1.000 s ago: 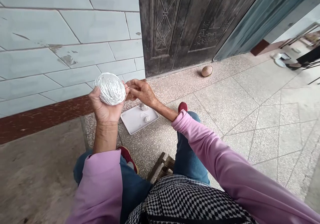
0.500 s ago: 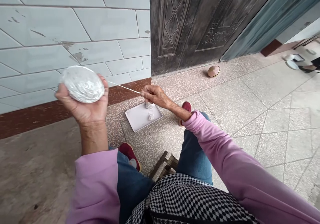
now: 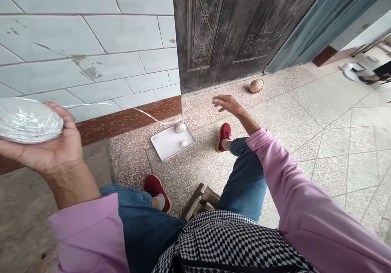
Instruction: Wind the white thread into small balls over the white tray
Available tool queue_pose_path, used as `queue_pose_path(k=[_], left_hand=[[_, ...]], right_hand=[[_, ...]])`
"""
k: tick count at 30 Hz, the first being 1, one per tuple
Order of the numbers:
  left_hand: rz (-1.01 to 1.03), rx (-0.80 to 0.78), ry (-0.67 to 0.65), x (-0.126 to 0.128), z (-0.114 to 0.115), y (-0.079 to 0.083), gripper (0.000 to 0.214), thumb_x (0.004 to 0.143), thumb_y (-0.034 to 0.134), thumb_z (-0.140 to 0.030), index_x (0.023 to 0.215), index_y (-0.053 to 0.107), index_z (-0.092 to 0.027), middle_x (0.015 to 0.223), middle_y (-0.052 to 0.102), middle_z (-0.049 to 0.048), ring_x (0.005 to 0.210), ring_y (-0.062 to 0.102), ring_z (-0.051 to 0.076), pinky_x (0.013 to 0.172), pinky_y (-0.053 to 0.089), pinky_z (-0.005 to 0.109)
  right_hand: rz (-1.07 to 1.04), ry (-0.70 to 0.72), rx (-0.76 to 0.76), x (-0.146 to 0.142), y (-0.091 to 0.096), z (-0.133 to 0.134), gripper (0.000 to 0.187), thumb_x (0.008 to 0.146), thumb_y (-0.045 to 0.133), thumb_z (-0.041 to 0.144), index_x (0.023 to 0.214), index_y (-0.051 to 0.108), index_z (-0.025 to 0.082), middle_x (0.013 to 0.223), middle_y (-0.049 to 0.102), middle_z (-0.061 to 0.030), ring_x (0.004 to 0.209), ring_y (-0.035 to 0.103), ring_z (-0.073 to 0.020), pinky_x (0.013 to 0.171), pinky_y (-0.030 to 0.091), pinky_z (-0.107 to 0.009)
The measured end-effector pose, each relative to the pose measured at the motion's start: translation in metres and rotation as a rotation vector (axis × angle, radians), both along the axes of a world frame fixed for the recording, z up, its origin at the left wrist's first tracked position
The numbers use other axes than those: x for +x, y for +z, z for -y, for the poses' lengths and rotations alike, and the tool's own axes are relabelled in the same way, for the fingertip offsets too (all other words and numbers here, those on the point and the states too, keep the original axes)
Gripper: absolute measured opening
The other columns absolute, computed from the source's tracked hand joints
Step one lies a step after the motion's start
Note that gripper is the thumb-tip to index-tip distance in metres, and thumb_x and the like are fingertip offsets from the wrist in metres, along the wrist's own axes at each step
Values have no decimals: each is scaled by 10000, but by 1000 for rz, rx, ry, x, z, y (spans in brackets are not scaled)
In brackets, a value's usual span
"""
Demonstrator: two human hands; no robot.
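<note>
My left hand is wrapped under a large shiny white ball of string at the left edge, its far side cut off by the frame. From that ball a loose white strand runs right, sagging toward the tray. On the floor a pale tray bears a small white ball and a smaller white lump. My right hand hangs in the air right of the tray, fingers stretched and apart, with nothing seen in it.
A tiled wall rises at the left, beside a dark carved door. Near the door's foot lies a round brownish object. My red shoes flank the tray, and part of a wooden stool shows below.
My left hand has moved left and slightly down with the ball of string. My right hand has let go of the strand and moved right; the strand now hangs slack.
</note>
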State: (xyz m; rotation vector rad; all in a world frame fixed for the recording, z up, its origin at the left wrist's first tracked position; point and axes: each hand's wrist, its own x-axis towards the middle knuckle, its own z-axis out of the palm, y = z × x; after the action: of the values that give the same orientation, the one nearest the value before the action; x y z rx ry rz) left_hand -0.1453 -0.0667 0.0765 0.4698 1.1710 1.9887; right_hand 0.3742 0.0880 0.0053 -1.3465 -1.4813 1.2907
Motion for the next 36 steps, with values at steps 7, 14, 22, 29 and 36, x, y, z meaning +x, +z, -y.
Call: queue_pose_path(k=[7, 14, 22, 29, 36], left_hand=[[-53, 252, -2, 37, -26, -21, 868, 762, 1091, -969, 1257, 693, -376, 1546, 836, -43, 1773, 686, 272, 1340, 737, 439], [205, 321, -47, 91, -56, -25, 821, 826, 1085, -942, 1244, 703, -347, 1281, 835, -48, 1295, 837, 206, 988, 730, 236], [292, 302, -164, 113, -71, -38, 763, 925, 951, -956, 1196, 681, -296, 1239, 853, 31, 1143, 831, 243, 910, 754, 299], [273, 260, -235, 120, -71, -59, 793, 720, 1113, -779, 1177, 730, -256, 1212, 851, 115, 1173, 796, 330, 915, 726, 404], [216, 253, -260, 120, -65, -64, 774, 758, 1096, -823, 1157, 768, -246, 1219, 849, 129, 1176, 800, 341, 933, 729, 434]], right_hand=[[-259, -258, 70, 1, 26, -13, 583, 1168, 891, 828, 1436, 853, 312, 1664, 887, -155, 1755, 766, -361, 1182, 821, -459], [-296, -343, -98, -37, 13, -27, 459, 1121, 1020, 635, 1186, 770, 255, 1421, 942, -179, 1571, 876, -348, 1036, 843, -397], [-404, -257, -252, -71, 9, -17, 170, 1181, 949, 199, 1096, 802, 209, 1094, 946, -67, 1000, 932, -166, 743, 703, -190], [-403, -127, -290, -110, 25, 1, 95, 1245, 877, 174, 1176, 815, 188, 1151, 964, -87, 925, 920, -153, 656, 663, -167], [-477, 85, -133, -142, 32, 12, 328, 1206, 989, 459, 1403, 846, 240, 1401, 964, -113, 1290, 946, -259, 806, 782, -246]])
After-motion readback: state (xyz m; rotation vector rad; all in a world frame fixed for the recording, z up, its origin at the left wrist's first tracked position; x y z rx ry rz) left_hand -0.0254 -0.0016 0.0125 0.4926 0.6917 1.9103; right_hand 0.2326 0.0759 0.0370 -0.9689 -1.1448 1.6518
